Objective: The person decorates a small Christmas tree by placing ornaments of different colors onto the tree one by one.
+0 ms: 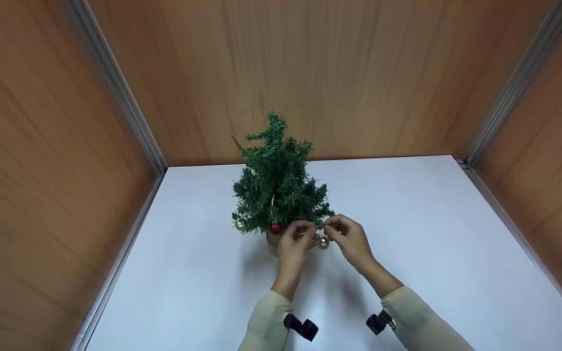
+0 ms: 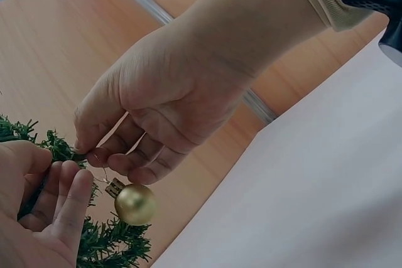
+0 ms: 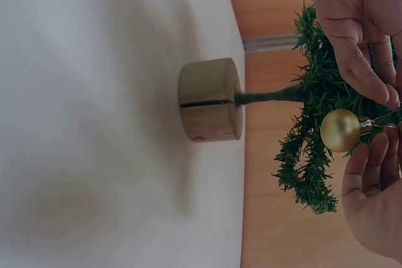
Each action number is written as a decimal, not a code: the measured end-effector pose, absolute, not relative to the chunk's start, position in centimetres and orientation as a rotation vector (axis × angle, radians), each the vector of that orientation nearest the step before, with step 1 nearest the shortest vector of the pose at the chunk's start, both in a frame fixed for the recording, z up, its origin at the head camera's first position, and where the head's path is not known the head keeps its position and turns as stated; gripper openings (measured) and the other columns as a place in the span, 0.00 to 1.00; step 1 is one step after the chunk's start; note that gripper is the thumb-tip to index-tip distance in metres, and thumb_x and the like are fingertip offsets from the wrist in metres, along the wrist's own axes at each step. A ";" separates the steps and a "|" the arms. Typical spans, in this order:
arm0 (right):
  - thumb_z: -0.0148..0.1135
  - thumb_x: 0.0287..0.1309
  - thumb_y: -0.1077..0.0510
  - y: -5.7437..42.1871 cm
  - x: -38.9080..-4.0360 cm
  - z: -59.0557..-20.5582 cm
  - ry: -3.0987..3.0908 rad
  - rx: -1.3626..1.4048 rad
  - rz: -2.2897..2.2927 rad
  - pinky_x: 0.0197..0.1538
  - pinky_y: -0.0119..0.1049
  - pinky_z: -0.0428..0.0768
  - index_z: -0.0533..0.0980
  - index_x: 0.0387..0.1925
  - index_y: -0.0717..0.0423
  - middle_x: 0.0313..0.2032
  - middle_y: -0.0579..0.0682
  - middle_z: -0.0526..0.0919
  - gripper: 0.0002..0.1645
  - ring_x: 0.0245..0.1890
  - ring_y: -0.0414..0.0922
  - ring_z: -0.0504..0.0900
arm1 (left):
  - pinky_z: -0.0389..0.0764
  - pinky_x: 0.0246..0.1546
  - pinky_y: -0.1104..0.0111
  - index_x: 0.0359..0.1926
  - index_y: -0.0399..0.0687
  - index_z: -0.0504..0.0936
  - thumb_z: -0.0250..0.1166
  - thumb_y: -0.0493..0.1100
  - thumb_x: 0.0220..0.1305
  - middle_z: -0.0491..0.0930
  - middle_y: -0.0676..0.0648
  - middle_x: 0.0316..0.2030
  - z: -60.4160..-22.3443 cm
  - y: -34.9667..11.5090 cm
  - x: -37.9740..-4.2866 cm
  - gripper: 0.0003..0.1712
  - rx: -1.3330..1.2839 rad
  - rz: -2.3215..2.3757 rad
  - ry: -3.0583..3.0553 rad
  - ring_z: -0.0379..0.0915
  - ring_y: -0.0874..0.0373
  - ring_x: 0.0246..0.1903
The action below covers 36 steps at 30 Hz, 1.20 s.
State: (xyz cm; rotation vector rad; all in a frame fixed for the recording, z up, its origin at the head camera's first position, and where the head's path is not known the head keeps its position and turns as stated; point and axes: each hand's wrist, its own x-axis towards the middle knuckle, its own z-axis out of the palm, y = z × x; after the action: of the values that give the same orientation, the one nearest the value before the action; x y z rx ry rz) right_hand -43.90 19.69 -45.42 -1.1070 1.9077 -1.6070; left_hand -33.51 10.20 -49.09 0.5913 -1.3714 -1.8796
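A small green artificial Christmas tree [image 1: 278,180] stands on a round wooden base [image 3: 210,100]. At its lower right, my left hand [image 1: 294,243] pinches the end of a low branch between thumb and fingers. Opposite it, my right hand [image 1: 354,241] pinches the thin hanging loop of a gold bauble [image 2: 135,204] at that branch tip. The bauble [image 3: 341,130] dangles just below the fingertips of both hands. A red bauble [image 1: 275,228] hangs at the tree's front, and another gold bauble [image 1: 240,225] at its lower left.
The tree stands on a white table [image 1: 203,287], toward its back. Wooden panels [image 1: 359,78] enclose the back and both sides, joined by metal corner strips [image 1: 120,83]. Black wrist cameras [image 1: 301,327] sit on both beige sleeves.
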 end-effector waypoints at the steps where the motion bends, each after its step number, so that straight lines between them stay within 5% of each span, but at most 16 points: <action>1: 0.61 0.65 0.64 19.7 -43.9 -45.4 1.910 -1.106 -1.607 0.38 0.30 0.82 0.81 0.41 0.61 0.36 0.56 0.83 0.05 0.34 0.42 0.80 | 0.87 0.42 0.63 0.45 0.32 0.76 0.63 0.34 0.67 0.78 0.42 0.37 -49.1 10.2 -33.5 0.10 0.593 -1.878 -1.375 0.81 0.56 0.36; 26: 0.62 0.65 0.64 20.6 -44.6 -45.9 1.955 -1.106 -1.602 0.38 0.29 0.81 0.81 0.39 0.62 0.34 0.55 0.83 0.05 0.32 0.40 0.79 | 0.87 0.41 0.62 0.43 0.31 0.76 0.63 0.33 0.66 0.80 0.42 0.35 -50.1 9.7 -33.0 0.09 0.604 -1.906 -1.320 0.82 0.55 0.34; 36: 0.63 0.65 0.60 19.6 -47.0 -49.0 1.949 -1.033 -1.620 0.40 0.32 0.83 0.81 0.40 0.61 0.34 0.49 0.83 0.07 0.35 0.45 0.81 | 0.87 0.45 0.60 0.47 0.29 0.75 0.62 0.37 0.68 0.81 0.39 0.40 -52.1 6.5 -30.1 0.13 0.707 -1.850 -1.403 0.80 0.58 0.35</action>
State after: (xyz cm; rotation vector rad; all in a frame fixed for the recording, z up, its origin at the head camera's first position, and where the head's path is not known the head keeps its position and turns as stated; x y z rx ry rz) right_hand -47.05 19.63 -49.04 -1.0331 1.9495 -1.6204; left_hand -30.10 6.52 -52.14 0.7068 -1.4031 -1.8496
